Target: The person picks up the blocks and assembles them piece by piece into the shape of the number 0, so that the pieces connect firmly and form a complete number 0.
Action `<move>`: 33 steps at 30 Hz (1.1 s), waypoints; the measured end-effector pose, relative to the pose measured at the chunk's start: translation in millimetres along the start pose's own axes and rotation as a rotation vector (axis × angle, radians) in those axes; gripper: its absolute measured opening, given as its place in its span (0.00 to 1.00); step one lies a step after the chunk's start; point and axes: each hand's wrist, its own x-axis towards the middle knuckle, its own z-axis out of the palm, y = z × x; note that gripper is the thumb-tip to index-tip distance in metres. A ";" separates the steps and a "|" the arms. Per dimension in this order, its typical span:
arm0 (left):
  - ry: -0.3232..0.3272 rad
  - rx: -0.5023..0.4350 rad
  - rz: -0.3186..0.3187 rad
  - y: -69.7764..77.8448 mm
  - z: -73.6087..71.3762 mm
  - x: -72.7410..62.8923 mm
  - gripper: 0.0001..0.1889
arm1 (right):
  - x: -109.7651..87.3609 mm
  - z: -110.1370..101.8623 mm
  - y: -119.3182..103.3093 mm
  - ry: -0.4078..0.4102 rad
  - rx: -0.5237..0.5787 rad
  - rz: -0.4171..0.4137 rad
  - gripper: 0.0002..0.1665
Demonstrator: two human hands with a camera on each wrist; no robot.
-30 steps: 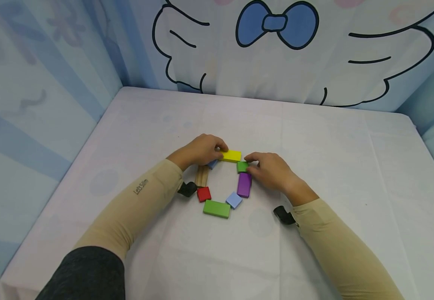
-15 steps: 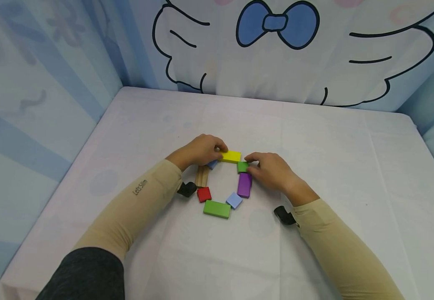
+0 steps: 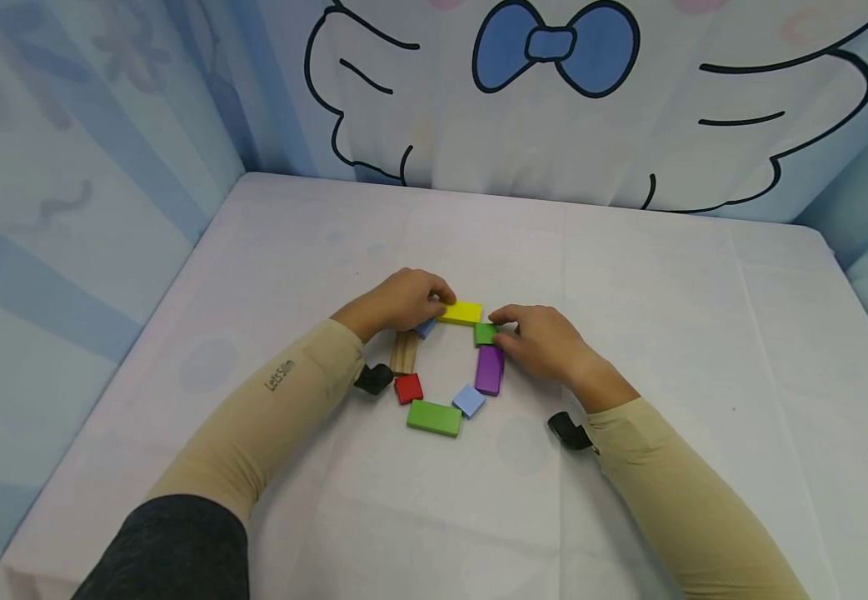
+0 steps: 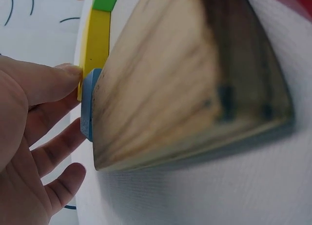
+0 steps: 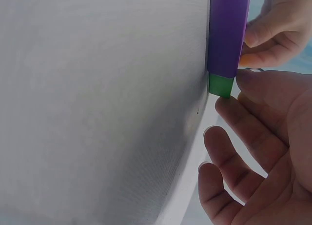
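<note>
My left hand (image 3: 407, 298) pinches the left end of a yellow block (image 3: 461, 313) at the far side of a ring of blocks. Partly under that hand lies a blue block (image 3: 426, 329), which the left wrist view shows between the yellow block and a wood-grain block (image 4: 156, 78). On the ring's right, my right hand (image 3: 546, 340) holds a small green block (image 3: 484, 334) between thumb and index finger. A purple block (image 3: 490, 371) adjoins it on the near side. The other fingers of the right hand (image 5: 273, 132) are spread loosely, off the blocks.
Closing the ring's near side are a red block (image 3: 408, 389), a long green block (image 3: 434, 418) and a light blue block (image 3: 468, 401). All lie on a white-covered table (image 3: 629, 517). Patterned curtains (image 3: 554, 142) hang behind and at the sides.
Hardly anything differs. The yellow block's left end sits very slightly further left; both hands keep their places, and the other blocks have not moved.
</note>
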 end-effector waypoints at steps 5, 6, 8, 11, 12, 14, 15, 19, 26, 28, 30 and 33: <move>-0.003 -0.008 -0.003 -0.2 0.5 0.0 0.16 | -0.4 -0.2 -0.9 0.002 -0.001 0.004 0.21; -0.007 -0.009 -0.003 -0.1 0.5 0.1 0.17 | -0.5 -0.3 -0.9 0.002 -0.001 0.005 0.21; -0.015 -0.013 -0.004 0.2 0.4 0.2 0.17 | -0.9 -0.6 -1.2 0.004 0.001 0.002 0.21; -0.026 -0.012 -0.003 0.6 0.0 0.3 0.18 | -0.9 -0.6 -1.1 0.004 0.002 0.001 0.22; -0.029 -0.011 -0.002 0.8 -0.1 0.3 0.18 | -0.8 -0.5 -1.0 0.004 0.001 0.000 0.22; -0.031 -0.012 0.001 1.3 -0.3 0.4 0.19 | -0.7 -0.7 -1.2 0.001 0.001 0.004 0.22; -0.031 -0.012 0.002 1.3 -0.3 0.3 0.19 | -0.6 -0.7 -1.0 -0.001 0.001 0.006 0.22; -0.031 -0.008 0.005 1.2 -0.6 0.5 0.18 | -0.4 -1.1 -1.0 -0.004 0.002 0.011 0.22; -0.030 0.001 0.004 0.0 -0.3 0.9 0.18 | -1.5 -1.6 -1.5 -0.008 0.005 0.011 0.22; -0.031 0.003 0.004 0.1 -0.6 0.6 0.18 | -1.4 -1.2 -0.8 -0.007 0.006 0.008 0.22; -0.033 0.003 0.000 0.6 -1.1 0.2 0.18 | -1.2 -0.7 -0.1 -0.005 0.004 0.004 0.21; -0.033 0.007 0.000 1.2 -1.5 -0.4 0.18 | -1.1 -0.4 0.3 -0.004 0.001 -0.001 0.21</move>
